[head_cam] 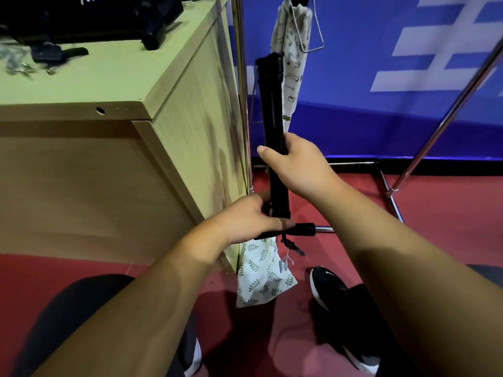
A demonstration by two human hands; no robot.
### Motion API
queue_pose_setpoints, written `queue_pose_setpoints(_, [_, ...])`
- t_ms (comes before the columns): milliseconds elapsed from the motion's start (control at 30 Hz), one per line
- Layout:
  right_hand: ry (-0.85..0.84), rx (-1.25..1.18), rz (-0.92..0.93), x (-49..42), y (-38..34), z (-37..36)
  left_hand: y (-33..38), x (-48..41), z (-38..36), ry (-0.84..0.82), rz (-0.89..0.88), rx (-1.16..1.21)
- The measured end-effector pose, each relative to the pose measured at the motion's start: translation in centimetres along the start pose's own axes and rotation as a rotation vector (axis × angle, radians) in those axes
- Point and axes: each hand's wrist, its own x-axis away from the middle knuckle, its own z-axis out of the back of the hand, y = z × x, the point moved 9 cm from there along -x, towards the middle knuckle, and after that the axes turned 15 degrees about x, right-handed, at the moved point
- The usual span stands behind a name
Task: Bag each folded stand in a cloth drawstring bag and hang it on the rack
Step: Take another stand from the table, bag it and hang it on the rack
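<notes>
Your right hand [295,165] is wrapped around the middle of the folded stand [272,126], thumb across the near side, fingers closed on the far side. Your left hand [254,217] is clamped on its lower end, thumb lying over the black handle [300,229] that sticks out sideways to the right. Both forearms reach forward and up from the bottom of the view, the right one higher than the left.

You hold the black stand nearly upright, its long axis running from your left hand up to a top end that tilts slightly left, just beside the right-hand corner of the wooden cabinet [174,131]. A leaf-print drawstring bag [262,276] hangs limp below your left hand; you cannot tell whether the hand pinches it too. Behind the stand's top, a cream printed bag [292,50] hangs with a wire hanger [313,31] on the rack [243,77], whose chrome upright stands beside the cabinet's far edge. Dark gear [89,17] lies on the cabinet top.
</notes>
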Motion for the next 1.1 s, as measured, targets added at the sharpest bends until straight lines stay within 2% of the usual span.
queue_pose_setpoints(133, [0.053, 0.316, -0.077, 0.4, 0.6, 1.5, -1.5, -0.3, 1.1, 0.076, 0.057, -0.037])
queue_pose_setpoints(200, [-0.046, 0.493, -0.141, 0.7, 1.4, 1.4, -2.1, -0.4, 1.5, 0.112, 0.089, -0.051])
queue_pose_setpoints(267, [-0.151, 0.566, -0.13, 1.4, 1.6, 0.9, -2.4, -0.4, 1.7, 0.124, 0.116, -0.12])
queue_pose_setpoints(333, [-0.132, 0.537, -0.019, 1.9, 0.7, 0.9, -2.8, -0.5, 1.6, 0.115, 0.143, -0.186])
queue_pose_setpoints(467, [-0.067, 0.512, 0.346, 3.1, -2.0, -0.3, -3.2, -0.5, 1.4, 0.108, 0.151, -0.245])
queue_pose_setpoints(567, [-0.133, 0.596, 0.476, 4.0, -1.9, -2.4, -3.5, -0.7, 1.0, 0.086, 0.152, -0.246])
queue_pose_setpoints(667, [-0.2, 0.799, 0.564, 4.5, -0.4, -5.3, -3.6, -0.8, 0.5, 0.049, 0.138, -0.336])
queue_pose_setpoints(833, [-0.47, 1.1, 0.346, 5.6, 3.8, -7.4, -3.7, -0.4, -0.8, -0.001, 0.136, -0.392])
queue_pose_setpoints(1000, [-0.544, 1.234, 0.259, 6.1, 5.6, -8.1, -3.9, 0.1, -1.9, -0.021, 0.12, -0.445])
queue_pose_setpoints(1100, [-0.541, 1.259, 0.173, 6.2, 6.9, -8.0, -4.1, 0.2, -2.0, 0.028, 0.089, -0.416])
